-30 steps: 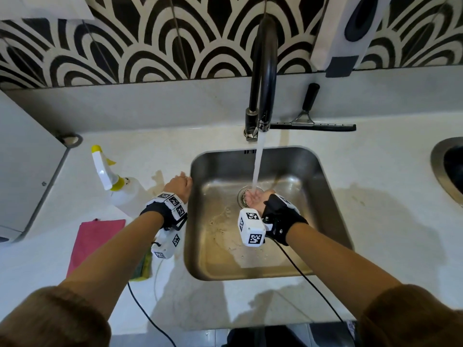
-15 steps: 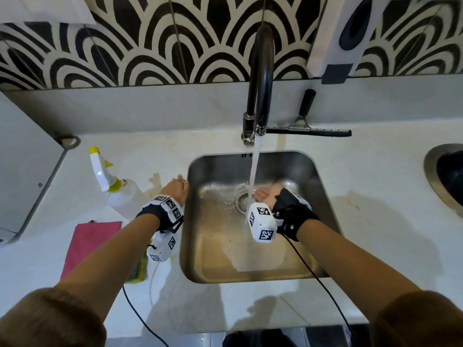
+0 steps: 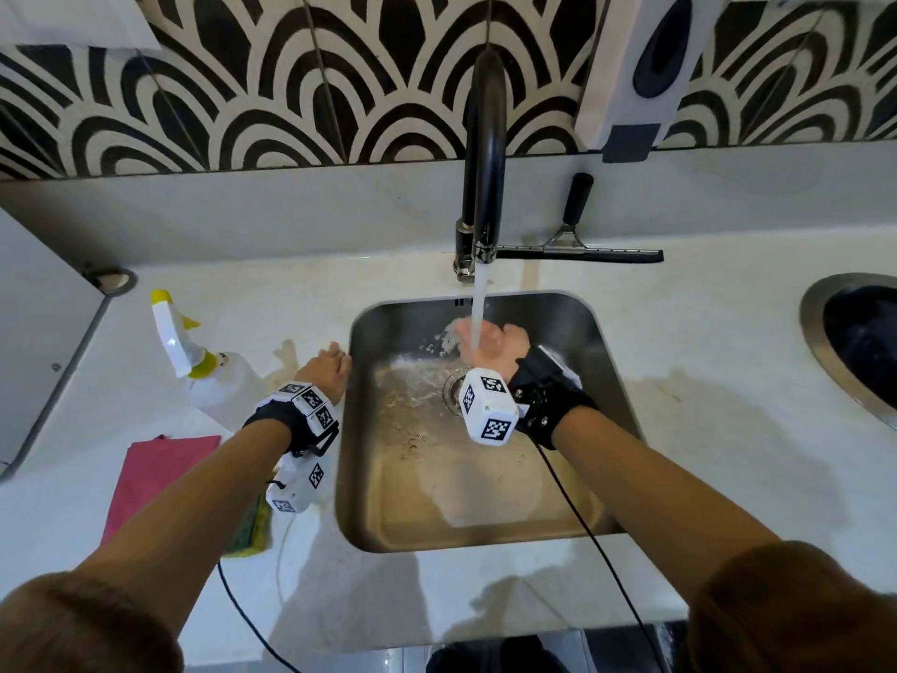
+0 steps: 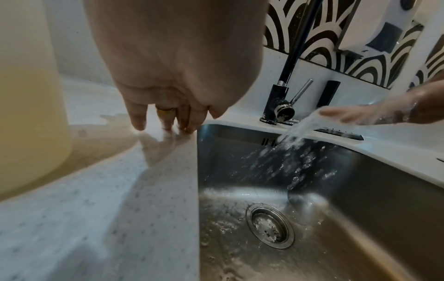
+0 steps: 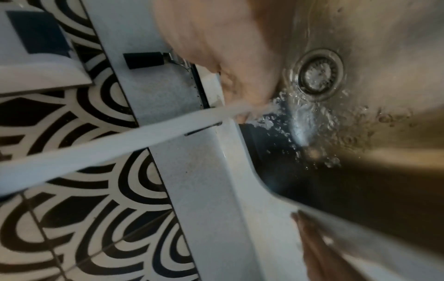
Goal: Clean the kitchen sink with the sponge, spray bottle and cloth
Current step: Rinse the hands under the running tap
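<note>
Your right hand (image 3: 490, 347), palm up with fingers relaxed, catches tap water (image 3: 478, 303) over the steel sink (image 3: 485, 531). Your left hand (image 3: 327, 371), fingers straight, rests at its nine-o'clock rim. Spray bottle (image 3: 213, 381), pink cloth (image 3: 155, 473) and sponge (image 3: 252, 531) sit further left.

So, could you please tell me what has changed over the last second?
The right hand moved from over the drain toward the sink's back wall, palm up under the running water. The left hand stayed resting on the counter; neither holds anything.
</note>
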A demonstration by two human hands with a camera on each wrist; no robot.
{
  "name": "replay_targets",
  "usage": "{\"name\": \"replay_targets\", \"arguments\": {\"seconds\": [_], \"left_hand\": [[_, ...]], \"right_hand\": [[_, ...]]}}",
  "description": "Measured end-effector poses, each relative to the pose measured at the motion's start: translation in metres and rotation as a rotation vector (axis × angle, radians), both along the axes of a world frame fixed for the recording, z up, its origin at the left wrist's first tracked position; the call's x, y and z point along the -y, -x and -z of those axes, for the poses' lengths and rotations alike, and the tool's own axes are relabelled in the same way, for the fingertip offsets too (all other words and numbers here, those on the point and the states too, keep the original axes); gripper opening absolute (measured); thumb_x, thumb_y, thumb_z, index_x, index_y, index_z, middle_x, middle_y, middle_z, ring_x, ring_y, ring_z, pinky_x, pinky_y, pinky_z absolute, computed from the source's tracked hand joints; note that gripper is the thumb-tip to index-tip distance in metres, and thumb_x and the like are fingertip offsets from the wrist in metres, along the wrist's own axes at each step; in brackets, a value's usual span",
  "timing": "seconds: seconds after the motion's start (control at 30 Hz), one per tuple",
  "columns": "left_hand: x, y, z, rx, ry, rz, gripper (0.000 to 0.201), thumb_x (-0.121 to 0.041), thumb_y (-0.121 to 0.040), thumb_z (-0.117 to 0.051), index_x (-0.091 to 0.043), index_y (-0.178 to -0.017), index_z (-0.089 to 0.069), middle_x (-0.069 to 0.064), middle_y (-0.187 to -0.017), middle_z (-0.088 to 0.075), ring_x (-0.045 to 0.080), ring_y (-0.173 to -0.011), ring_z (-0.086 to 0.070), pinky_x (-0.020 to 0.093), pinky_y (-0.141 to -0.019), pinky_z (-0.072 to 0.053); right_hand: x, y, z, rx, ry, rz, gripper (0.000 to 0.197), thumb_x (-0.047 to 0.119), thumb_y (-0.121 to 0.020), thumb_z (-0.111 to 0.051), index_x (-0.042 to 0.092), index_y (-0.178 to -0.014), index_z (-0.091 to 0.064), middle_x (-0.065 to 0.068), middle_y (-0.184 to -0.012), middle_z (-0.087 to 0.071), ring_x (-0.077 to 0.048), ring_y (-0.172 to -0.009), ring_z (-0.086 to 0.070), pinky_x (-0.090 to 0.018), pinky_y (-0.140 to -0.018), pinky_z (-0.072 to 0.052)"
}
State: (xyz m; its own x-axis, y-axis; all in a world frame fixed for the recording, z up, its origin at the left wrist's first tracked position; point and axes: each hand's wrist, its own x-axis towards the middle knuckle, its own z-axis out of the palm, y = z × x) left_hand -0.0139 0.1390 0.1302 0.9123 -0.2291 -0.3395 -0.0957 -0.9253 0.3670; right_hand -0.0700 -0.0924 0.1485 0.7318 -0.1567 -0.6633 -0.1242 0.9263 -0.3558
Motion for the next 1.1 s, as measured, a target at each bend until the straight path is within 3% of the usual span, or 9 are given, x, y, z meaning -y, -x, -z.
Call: {"name": "replay_targets", "arguments": {"seconds": [0.1, 0.2, 0.3, 0.37, 0.47, 0.53, 0.7, 1.0, 1.1], "left_hand": [[0.004, -0.002, -0.001, -0.023, -0.004, 0.003, 0.039, -0.017, -0.103, -0.023, 0.007, -0.117, -0.050, 0.027, -0.127, -0.045, 0.040, -0.118, -0.047, 0.043, -0.099, -0.036], [0.009, -0.004, 0.004, -0.006, -0.004, -0.017, 0.040, -0.021, -0.102, -0.026, 0.005, -0.111, -0.054, 0.023, -0.118, -0.048, 0.037, -0.117, -0.046, 0.044, -0.099, -0.039], [0.030, 0.006, 0.003, 0.016, 0.065, 0.013, 0.039, -0.021, -0.102, -0.030, 0.007, -0.104, -0.057, 0.025, -0.113, -0.055, 0.036, -0.109, -0.052, 0.039, -0.093, -0.040], [0.049, 0.016, 0.002, -0.039, 0.148, 0.007, 0.041, -0.022, -0.102, -0.033, 0.010, -0.099, -0.059, 0.028, -0.110, -0.060, 0.036, -0.104, -0.056, 0.037, -0.089, -0.041], [0.078, 0.024, 0.005, -0.280, 0.354, -0.052, 0.042, -0.020, -0.102, -0.033, 0.004, -0.091, -0.066, 0.022, -0.103, -0.066, 0.027, -0.090, -0.065, 0.032, -0.090, -0.048], [0.098, 0.030, 0.003, -0.524, 0.537, -0.208, 0.044, -0.024, -0.103, -0.029, -0.004, -0.080, -0.060, 0.013, -0.088, -0.063, 0.015, -0.068, -0.065, 0.025, -0.068, -0.054], [0.126, 0.037, -0.010, -0.800, 0.759, -0.441, 0.048, -0.032, -0.104, -0.023, -0.001, -0.083, -0.053, 0.015, -0.085, -0.058, 0.023, -0.074, -0.056, 0.029, -0.069, -0.045], [0.142, 0.034, -0.015, -0.924, 0.834, -0.465, 0.049, -0.030, -0.103, -0.021, 0.003, -0.096, -0.056, 0.020, -0.100, -0.060, 0.025, -0.079, -0.065, 0.028, -0.066, -0.055], [0.155, 0.039, -0.024, -1.056, 0.971, -0.418, 0.053, -0.032, -0.103, -0.017, 0.006, -0.118, -0.050, 0.024, -0.108, -0.061, 0.031, -0.095, -0.065, 0.033, -0.086, -0.051]], "right_hand": [[0.013, 0.000, 0.004, -0.062, 0.085, -0.055, 0.049, 0.033, -0.103, -0.017, 0.002, -0.112, -0.055, -0.013, -0.105, -0.059, -0.021, -0.079, -0.051, -0.025, -0.085, -0.043], [0.021, 0.012, 0.012, -0.122, 0.298, -0.326, 0.045, 0.031, -0.102, -0.021, 0.006, -0.087, -0.055, -0.009, -0.091, -0.058, -0.021, -0.074, -0.052, -0.029, -0.067, -0.035], [0.025, 0.022, 0.015, -0.196, 0.594, -0.520, 0.037, 0.020, -0.101, -0.029, -0.001, -0.111, -0.057, -0.017, -0.113, -0.060, -0.031, -0.095, -0.058, -0.031, -0.077, -0.045], [0.034, 0.029, 0.022, -0.259, 0.922, -0.691, 0.028, 0.015, -0.098, -0.035, 0.002, -0.103, -0.060, -0.018, -0.108, -0.058, -0.023, -0.096, -0.052, -0.027, -0.070, -0.043], [0.052, 0.042, 0.030, -0.324, 1.187, -0.937, 0.026, 0.016, -0.096, -0.042, -0.001, -0.102, -0.060, -0.011, -0.105, -0.057, -0.018, -0.102, -0.048, -0.021, -0.072, -0.040], [0.067, 0.050, 0.034, -0.373, 1.301, -1.027, 0.036, 0.021, -0.096, -0.044, -0.003, -0.119, -0.059, -0.016, -0.124, -0.058, -0.020, -0.107, -0.053, -0.022, -0.080, -0.041], [0.103, 0.065, 0.031, -0.442, 1.381, -1.107, 0.039, 0.020, -0.098, -0.041, 0.001, -0.130, -0.052, -0.016, -0.137, -0.050, -0.029, -0.127, -0.046, -0.029, -0.102, -0.036], [0.138, 0.082, 0.025, -0.426, 1.430, -1.065, 0.037, 0.015, -0.099, -0.037, -0.001, -0.128, -0.054, -0.016, -0.135, -0.052, -0.030, -0.126, -0.048, -0.033, -0.106, -0.038], [0.152, 0.083, 0.023, -0.408, 1.478, -1.044, 0.036, 0.015, -0.098, -0.038, -0.001, -0.124, -0.058, -0.015, -0.133, -0.055, -0.030, -0.122, -0.051, -0.033, -0.104, -0.039]]}}
